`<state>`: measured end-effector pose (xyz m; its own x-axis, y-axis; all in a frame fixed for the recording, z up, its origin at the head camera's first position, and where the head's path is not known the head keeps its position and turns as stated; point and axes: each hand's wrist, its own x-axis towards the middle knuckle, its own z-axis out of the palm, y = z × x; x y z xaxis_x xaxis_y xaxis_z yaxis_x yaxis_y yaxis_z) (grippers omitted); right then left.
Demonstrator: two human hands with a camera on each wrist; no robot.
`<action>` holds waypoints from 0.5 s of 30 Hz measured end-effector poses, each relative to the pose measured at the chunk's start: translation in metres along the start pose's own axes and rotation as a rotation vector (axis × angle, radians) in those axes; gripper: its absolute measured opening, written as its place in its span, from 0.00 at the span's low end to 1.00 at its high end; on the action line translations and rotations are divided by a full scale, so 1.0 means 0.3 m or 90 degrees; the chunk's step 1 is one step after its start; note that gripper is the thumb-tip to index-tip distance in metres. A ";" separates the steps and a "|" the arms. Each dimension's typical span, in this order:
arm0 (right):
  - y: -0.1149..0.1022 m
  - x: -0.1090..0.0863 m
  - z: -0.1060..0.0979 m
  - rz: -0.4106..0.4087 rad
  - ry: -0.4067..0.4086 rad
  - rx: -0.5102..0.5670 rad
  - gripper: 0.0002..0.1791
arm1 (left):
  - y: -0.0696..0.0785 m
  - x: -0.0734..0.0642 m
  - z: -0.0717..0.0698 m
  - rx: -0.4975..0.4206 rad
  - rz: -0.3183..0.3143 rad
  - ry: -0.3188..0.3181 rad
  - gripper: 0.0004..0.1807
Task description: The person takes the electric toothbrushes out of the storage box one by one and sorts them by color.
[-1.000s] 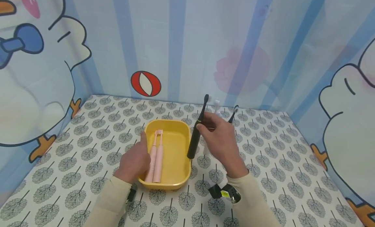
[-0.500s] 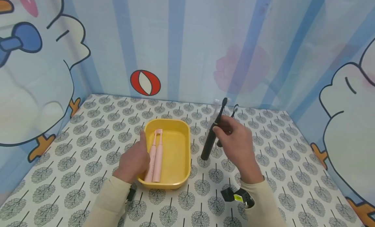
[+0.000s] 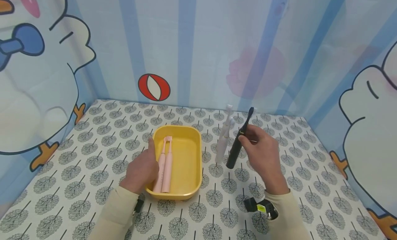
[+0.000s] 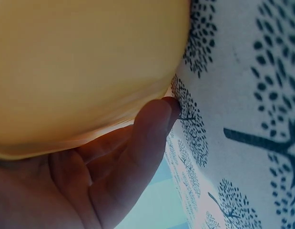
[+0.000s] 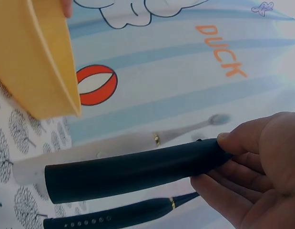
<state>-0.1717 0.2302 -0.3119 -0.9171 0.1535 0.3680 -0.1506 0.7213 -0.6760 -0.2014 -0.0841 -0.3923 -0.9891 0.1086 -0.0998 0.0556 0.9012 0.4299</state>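
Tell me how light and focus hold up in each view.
Head: fairly even light, the white toothbrushes pale against the cloth; left wrist: dim, the yellow tray showing almost no surface detail, with glare bleaching the cloth near the bottom; right wrist: upper right washed out, the white brush head soft, the nearer black toothbrush very dark.

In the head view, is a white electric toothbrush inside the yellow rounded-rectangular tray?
No, the yellow rounded-rectangular tray holds two slim pink electric toothbrushes, and the white electric toothbrushes are outside it.
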 end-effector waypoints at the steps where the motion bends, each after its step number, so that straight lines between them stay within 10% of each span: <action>1: 0.008 0.001 0.001 0.002 0.000 -0.004 0.16 | 0.000 0.000 0.000 -0.001 -0.002 -0.001 0.38; 15: 0.083 0.017 0.036 0.026 -0.008 0.004 0.18 | 0.001 0.002 -0.001 0.000 -0.008 -0.002 0.38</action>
<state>-0.1840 0.2417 -0.3337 -0.9271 0.1739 0.3321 -0.1152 0.7108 -0.6939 -0.2020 -0.0838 -0.3921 -0.9893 0.0984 -0.1074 0.0433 0.9026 0.4283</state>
